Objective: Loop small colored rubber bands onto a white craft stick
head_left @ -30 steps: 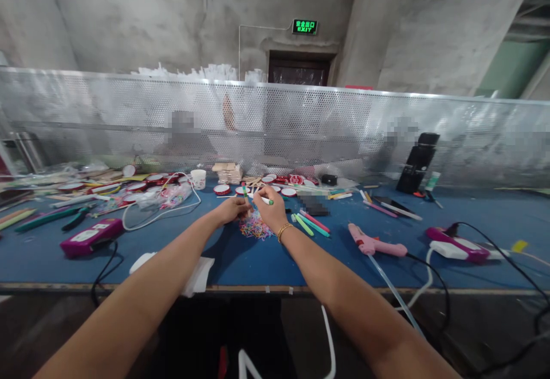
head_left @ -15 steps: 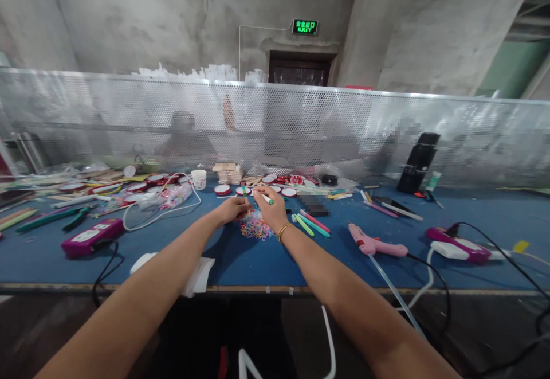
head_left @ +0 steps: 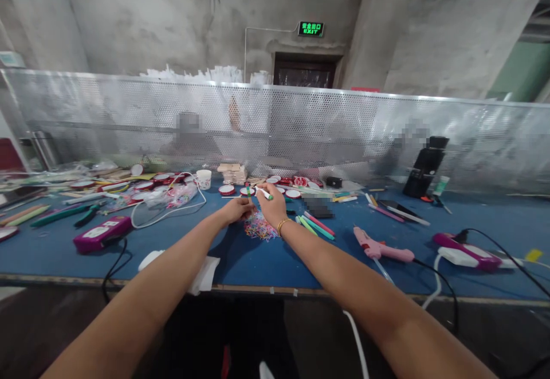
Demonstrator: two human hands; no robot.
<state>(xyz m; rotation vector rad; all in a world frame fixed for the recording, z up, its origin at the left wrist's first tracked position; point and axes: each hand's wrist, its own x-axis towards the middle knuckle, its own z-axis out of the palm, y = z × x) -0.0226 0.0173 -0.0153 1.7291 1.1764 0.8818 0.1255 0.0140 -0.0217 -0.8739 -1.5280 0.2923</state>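
Observation:
My left hand (head_left: 239, 210) is closed around the lower part of a small flat stick (head_left: 248, 192) that stands upright and carries green colouring. Close beside it, my right hand (head_left: 273, 206) grips a white marker (head_left: 265, 194) with a green end, its other end towards the stick. The marker's tip is too small to make out, so I cannot tell whether it touches. Below both hands lies a pile of tiny multicoloured strips (head_left: 260, 229). Several coloured markers (head_left: 318, 227) lie right of my right hand, near a dark blurred flat object (head_left: 318, 206).
A pink glue gun (head_left: 380, 248) lies to the right, and a purple power strip (head_left: 466, 251) beyond it. Another purple power strip (head_left: 103, 234) and teal pliers (head_left: 64, 217) are left. Red-rimmed discs (head_left: 226, 190), a paper cup (head_left: 204, 179) and a perforated metal screen (head_left: 301, 127) stand behind.
The view has turned slightly left, so the scene sits further right. Both hands keep their hold on the stick and marker, with only slight movement.

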